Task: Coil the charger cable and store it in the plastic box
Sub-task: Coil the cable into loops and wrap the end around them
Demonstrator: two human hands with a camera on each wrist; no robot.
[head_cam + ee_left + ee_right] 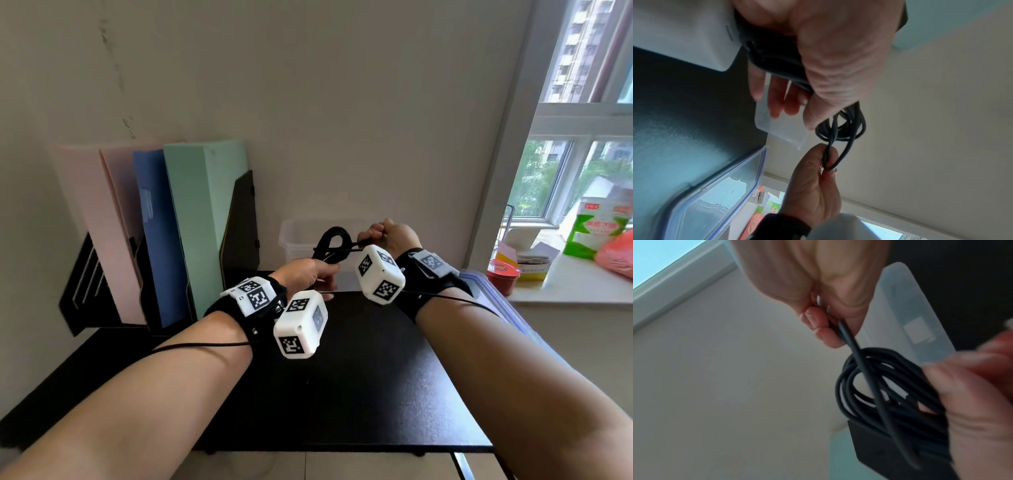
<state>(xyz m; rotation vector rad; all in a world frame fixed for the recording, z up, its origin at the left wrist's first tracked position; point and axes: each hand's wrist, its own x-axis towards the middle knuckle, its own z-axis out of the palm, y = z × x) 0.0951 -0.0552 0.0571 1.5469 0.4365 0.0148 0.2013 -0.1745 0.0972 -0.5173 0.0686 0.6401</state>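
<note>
Both hands raised above the black desk [359,377], the cable [334,241] held between them in the air, just in front of the plastic box [291,240] that stands at the back of the desk against the wall. Left hand [308,274] wrapped round the bundle of black loops, and, in the right wrist view, round a dark block [879,443] under them that looks to be the charger itself. Right hand [387,236] curled tight, pinching the loose end of the cable between thumb and fingertips [826,335] and drawing it taut across the coil. Long axis of the coil running up and away from the left hand toward the box; free strand lying crosswise, from coil to right hand. Coiling nearly finished by the look of it, probably only the last wrap or tuck left before storing. Box directly beyond the hands, open at the top, its mouth roughly level with the coil; left hand likely the one to carry the bundle forward and down. Lid [496,298] lying to the right near the desk edge, out of the path. Upright folders [191,222] and a black stand [243,222] close on the left of the box, the only crowding on that side. Window sill [582,287] with packets and a red jar [503,277] well to the right.
</note>
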